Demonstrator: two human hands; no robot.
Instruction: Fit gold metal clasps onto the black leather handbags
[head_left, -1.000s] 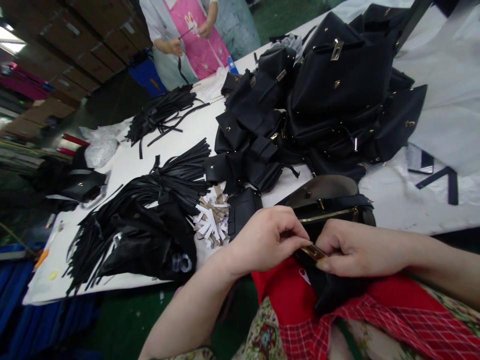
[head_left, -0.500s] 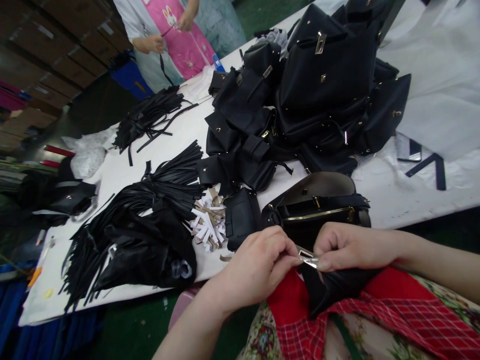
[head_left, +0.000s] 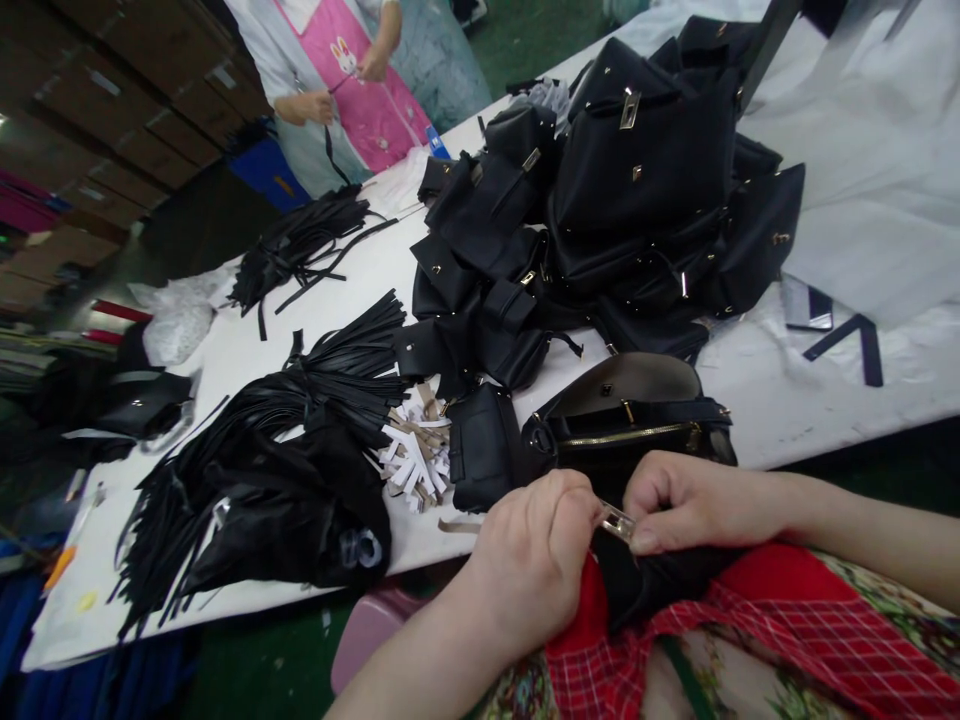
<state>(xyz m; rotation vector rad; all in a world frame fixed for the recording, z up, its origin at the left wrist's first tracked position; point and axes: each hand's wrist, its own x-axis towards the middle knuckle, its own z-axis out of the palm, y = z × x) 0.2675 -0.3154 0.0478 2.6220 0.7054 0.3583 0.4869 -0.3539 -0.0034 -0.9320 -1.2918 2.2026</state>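
A black leather bag rests on my lap, partly covered by my hands. Its silver-coloured metal clasp plate faces up between my fingertips. My right hand is closed on the bag at the clasp, thumb against the plate's right end. At the plate's left end is my left hand, its fingers curled in a pinch; the back of the hand hides what they grip. Just beyond, on the table edge, stands a dark handbag with a gold zip.
Black bags are heaped on the white table. Bundles of black straps, paper strips and a black cloth bundle lie left. Across the table a person in a pink apron holds a strap. A pink stool is below.
My left hand has rolled over, its back now turned up and its fingertips hidden. My right hand keeps its hold at the clasp. The whole view has shifted slightly.
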